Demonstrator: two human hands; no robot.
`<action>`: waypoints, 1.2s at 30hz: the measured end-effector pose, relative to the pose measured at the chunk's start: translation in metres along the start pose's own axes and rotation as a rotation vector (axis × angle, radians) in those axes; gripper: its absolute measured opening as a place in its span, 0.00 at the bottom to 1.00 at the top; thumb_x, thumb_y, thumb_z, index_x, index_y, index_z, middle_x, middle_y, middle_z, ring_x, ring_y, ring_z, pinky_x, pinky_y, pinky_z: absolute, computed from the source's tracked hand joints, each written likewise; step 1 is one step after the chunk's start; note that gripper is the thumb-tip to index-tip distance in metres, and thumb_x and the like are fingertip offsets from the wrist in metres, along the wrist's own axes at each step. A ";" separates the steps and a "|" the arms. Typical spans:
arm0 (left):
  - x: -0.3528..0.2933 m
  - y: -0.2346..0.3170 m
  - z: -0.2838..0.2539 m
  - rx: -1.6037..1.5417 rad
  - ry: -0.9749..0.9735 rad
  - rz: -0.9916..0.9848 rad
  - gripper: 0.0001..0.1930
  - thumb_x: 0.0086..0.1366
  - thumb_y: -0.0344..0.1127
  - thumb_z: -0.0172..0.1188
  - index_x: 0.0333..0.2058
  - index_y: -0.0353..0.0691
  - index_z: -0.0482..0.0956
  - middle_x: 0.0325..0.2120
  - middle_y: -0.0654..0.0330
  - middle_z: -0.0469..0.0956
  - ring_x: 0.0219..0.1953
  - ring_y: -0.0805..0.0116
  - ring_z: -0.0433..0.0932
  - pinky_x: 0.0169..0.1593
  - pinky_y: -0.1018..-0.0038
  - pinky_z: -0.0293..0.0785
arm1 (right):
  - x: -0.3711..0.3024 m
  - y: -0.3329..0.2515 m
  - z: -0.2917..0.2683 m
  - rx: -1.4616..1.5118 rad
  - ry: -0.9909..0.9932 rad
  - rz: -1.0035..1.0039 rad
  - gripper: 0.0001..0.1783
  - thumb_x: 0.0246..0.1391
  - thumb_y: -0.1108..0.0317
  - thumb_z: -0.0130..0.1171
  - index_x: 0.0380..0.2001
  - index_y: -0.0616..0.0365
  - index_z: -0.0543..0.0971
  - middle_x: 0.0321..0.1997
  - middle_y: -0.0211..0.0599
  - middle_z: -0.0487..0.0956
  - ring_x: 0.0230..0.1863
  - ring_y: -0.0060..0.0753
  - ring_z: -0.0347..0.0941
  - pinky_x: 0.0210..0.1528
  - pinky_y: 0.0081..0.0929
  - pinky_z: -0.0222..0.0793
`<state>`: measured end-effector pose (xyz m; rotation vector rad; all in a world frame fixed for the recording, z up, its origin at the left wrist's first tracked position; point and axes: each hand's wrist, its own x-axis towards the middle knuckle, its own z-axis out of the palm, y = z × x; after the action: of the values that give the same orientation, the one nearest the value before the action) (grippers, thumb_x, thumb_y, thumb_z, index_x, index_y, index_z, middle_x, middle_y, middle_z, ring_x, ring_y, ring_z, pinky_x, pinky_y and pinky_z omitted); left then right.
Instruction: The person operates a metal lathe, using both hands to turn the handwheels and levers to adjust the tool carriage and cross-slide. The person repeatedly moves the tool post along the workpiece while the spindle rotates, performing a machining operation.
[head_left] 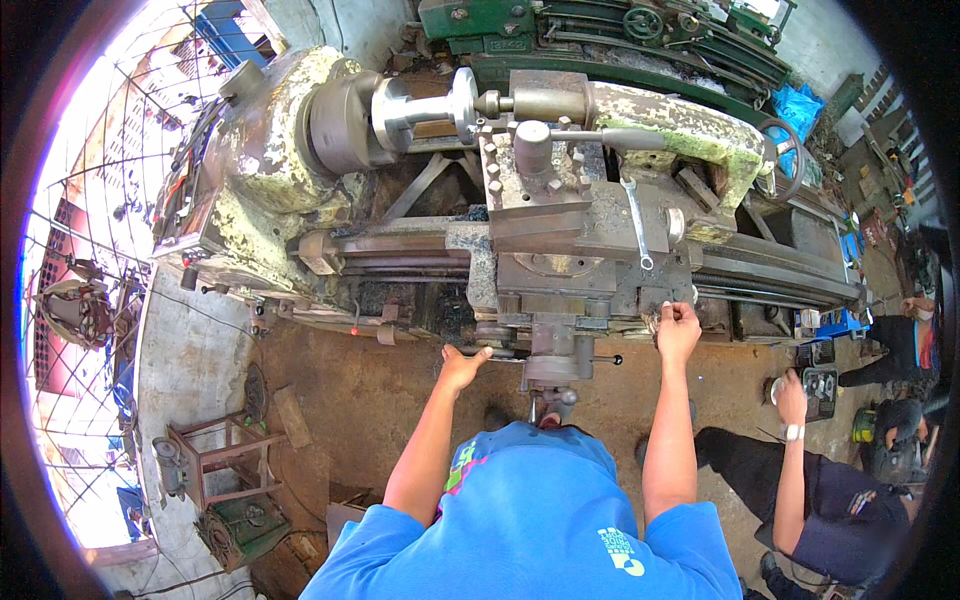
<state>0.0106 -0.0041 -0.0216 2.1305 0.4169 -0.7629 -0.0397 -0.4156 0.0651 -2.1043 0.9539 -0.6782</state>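
The person in the blue shirt is leaning over an old lathe (pixel 560 230). Their left hand (pixel 462 366) is resting on the carriage handwheel (pixel 497 340), while the right hand (pixel 679 327) is gripping a small handle on the apron. A wrench (pixel 636 224) is lying on the carriage. Another person (pixel 815 480) is crouching nearby at the right.

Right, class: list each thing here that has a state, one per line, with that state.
left hand: open, palm resting on the carriage handwheel
right hand: closed around a handle on the lathe apron
workpiece: clamped in the chuck
spanner: lying loose on the carriage
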 end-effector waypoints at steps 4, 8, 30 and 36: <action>0.006 -0.006 0.001 0.019 0.035 0.002 0.66 0.51 0.65 0.67 0.64 0.17 0.36 0.66 0.29 0.45 0.70 0.45 0.48 0.70 0.64 0.50 | -0.001 -0.005 -0.003 -0.010 -0.007 0.001 0.11 0.53 0.65 0.63 0.27 0.64 0.80 0.20 0.40 0.79 0.22 0.30 0.74 0.30 0.29 0.69; 0.010 -0.011 0.001 -0.021 0.001 0.010 0.70 0.47 0.70 0.67 0.64 0.16 0.36 0.67 0.30 0.39 0.71 0.45 0.45 0.70 0.65 0.48 | -0.001 -0.009 -0.005 -0.017 -0.011 0.023 0.11 0.52 0.63 0.63 0.28 0.62 0.80 0.23 0.47 0.80 0.26 0.43 0.79 0.33 0.36 0.71; 0.006 -0.009 -0.004 -0.076 0.000 0.029 0.67 0.50 0.66 0.67 0.63 0.13 0.37 0.66 0.28 0.46 0.69 0.43 0.50 0.69 0.64 0.52 | -0.002 -0.011 -0.006 -0.003 -0.023 0.027 0.10 0.52 0.64 0.63 0.27 0.62 0.80 0.20 0.42 0.80 0.22 0.33 0.77 0.30 0.32 0.70; 0.004 -0.009 -0.006 -0.116 -0.012 0.065 0.65 0.50 0.66 0.67 0.63 0.14 0.40 0.63 0.29 0.53 0.67 0.44 0.56 0.67 0.63 0.56 | -0.002 -0.010 -0.006 0.002 -0.010 0.006 0.10 0.53 0.65 0.62 0.27 0.62 0.80 0.20 0.41 0.80 0.22 0.33 0.76 0.30 0.31 0.70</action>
<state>0.0115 0.0062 -0.0260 2.0202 0.3746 -0.6969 -0.0404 -0.4116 0.0762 -2.1006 0.9534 -0.6643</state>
